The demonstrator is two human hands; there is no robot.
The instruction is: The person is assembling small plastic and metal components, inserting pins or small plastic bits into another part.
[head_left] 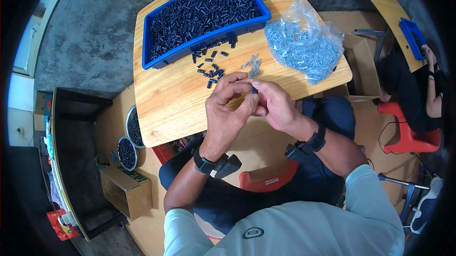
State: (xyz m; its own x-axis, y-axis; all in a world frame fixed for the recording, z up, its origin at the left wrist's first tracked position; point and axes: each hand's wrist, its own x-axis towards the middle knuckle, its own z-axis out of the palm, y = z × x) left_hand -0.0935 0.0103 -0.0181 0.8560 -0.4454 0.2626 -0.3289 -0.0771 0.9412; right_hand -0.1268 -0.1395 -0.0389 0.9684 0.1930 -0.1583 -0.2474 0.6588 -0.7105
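Frame centre: left hand (228,109) and right hand (275,106) meeting, fingertips pinching small black plastic part (254,90) between them above wooden table (166,109). Loose black parts (211,71) and screws (254,65) lying just above. Advisable: keeping pinch firm, working over tabletop.

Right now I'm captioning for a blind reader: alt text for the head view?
Both hands, left hand and right hand, pinch a small black part over a wooden table. Behind sit a blue tray of black parts and a clear bag of screws.
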